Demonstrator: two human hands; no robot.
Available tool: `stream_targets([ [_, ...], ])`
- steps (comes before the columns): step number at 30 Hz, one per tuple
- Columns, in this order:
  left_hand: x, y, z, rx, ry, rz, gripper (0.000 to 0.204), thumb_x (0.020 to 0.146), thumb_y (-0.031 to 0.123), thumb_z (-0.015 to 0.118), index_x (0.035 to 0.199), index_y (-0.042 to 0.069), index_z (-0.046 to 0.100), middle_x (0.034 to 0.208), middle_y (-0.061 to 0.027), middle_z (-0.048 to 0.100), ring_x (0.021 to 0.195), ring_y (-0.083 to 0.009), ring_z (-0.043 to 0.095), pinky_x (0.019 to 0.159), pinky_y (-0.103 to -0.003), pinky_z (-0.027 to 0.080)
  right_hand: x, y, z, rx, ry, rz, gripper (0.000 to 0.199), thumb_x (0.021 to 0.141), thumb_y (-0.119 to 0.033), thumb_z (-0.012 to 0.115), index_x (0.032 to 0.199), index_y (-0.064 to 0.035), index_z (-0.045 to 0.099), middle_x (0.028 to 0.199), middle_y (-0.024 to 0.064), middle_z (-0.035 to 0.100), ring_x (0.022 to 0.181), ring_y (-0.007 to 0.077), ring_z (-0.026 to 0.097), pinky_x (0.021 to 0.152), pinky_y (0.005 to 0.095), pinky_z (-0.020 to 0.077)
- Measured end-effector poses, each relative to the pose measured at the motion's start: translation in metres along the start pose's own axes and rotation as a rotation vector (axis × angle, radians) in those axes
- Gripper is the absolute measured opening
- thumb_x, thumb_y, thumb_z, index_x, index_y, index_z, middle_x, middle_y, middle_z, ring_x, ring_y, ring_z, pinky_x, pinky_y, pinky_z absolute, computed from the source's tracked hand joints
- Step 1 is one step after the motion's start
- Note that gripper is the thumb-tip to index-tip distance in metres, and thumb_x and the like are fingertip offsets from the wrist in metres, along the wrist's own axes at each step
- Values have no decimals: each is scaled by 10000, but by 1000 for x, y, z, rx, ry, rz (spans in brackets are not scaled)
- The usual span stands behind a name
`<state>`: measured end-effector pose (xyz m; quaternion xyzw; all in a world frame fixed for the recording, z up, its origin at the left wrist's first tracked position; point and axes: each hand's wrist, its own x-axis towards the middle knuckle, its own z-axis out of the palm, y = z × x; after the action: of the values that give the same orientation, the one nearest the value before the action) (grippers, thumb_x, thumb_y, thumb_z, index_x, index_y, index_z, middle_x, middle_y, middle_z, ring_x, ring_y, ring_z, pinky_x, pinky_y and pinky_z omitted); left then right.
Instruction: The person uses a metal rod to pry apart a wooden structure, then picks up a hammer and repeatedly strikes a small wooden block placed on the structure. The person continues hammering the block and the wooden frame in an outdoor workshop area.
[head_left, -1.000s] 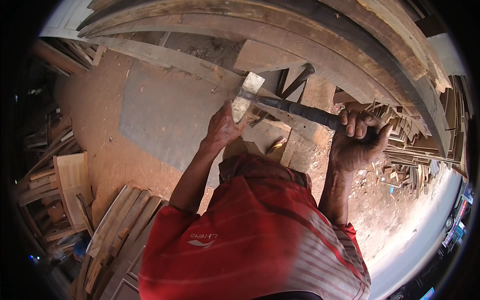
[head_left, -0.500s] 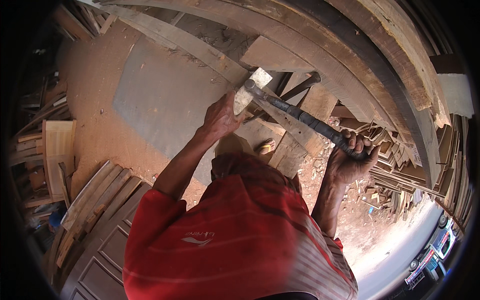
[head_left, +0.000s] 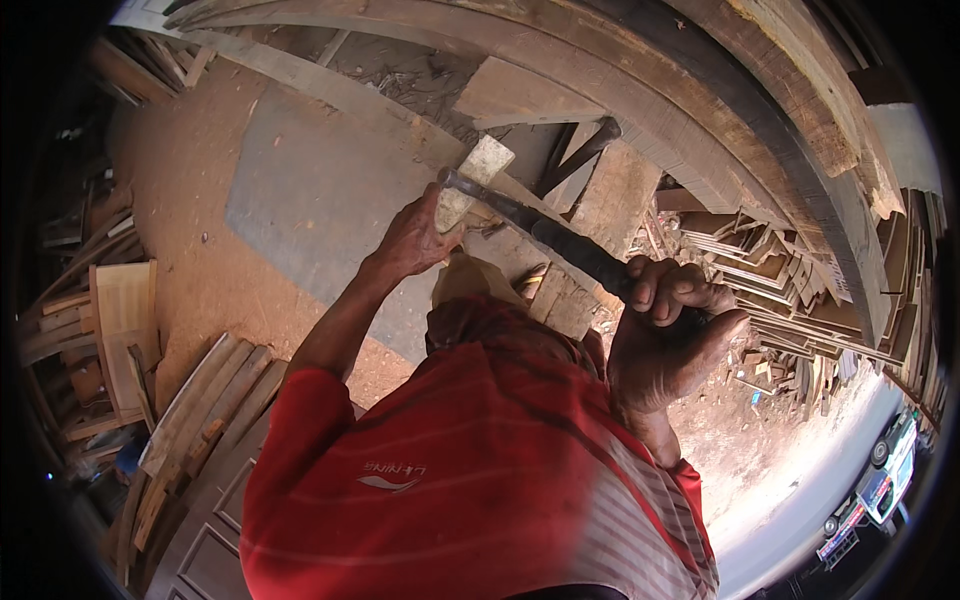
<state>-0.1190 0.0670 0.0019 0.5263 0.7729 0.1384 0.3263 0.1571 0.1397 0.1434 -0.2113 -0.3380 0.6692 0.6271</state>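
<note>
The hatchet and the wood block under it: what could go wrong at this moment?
1. The left hand grips the small wood block right beside the hatchet head, so a slightly off stroke could hit the fingers.
2. The right hand holds the handle near its end, alone; the tool might twist or slip.
3. Loose offcuts lie close by, so chips or the block could fly or roll.
</note>
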Motion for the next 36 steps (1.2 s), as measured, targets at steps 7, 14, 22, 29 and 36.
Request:
stream_targets([
  [7, -29, -9, 8, -68, -30, 8, 843, 858, 346, 722, 1494, 1, 289, 1228, -317, 603, 1144, -449, 604, 981, -494, 498, -41, -7, -11, -212, -159, -99, 540, 973, -566, 545, 1059, -36, 609, 783, 56, 493, 761, 215, 545, 803, 430, 510],
  [14, -55, 12, -8, -172, -141, -76, 897, 825, 368, 747, 1504, -9, 300, 1295, -321, 583, 1189, -412, 602, 1016, -445, 488, -34, -24, -21, -251, -796, -301, 510, 901, -469, 711, 901, 36, 640, 747, 112, 600, 674, 289, 647, 643, 431, 555],
  [22, -59, 37, 17, 36, -126, -171, 791, 838, 353, 732, 1426, -35, 373, 1175, -320, 636, 1126, -407, 638, 965, -438, 515, -63, -32, -35, 11, -120, -137, 631, 1045, -569, 356, 685, -77, 519, 562, 15, 409, 555, 167, 436, 701, 390, 405],
  [29, -66, 38, -11, -23, -184, -178, 814, 855, 337, 719, 1446, -62, 326, 1184, -334, 629, 1121, -404, 644, 961, -435, 526, -72, -23, 9, -311, -734, -332, 515, 962, -510, 610, 952, 4, 584, 710, 94, 549, 618, 243, 584, 675, 498, 568],
  [36, -56, -1, -10, -35, -167, -124, 784, 840, 286, 731, 1414, -71, 334, 1173, -352, 617, 1099, -423, 643, 974, -459, 514, -39, -16, 20, -250, -1228, -301, 547, 914, -505, 649, 871, 41, 661, 644, 85, 575, 585, 266, 612, 599, 423, 535],
])
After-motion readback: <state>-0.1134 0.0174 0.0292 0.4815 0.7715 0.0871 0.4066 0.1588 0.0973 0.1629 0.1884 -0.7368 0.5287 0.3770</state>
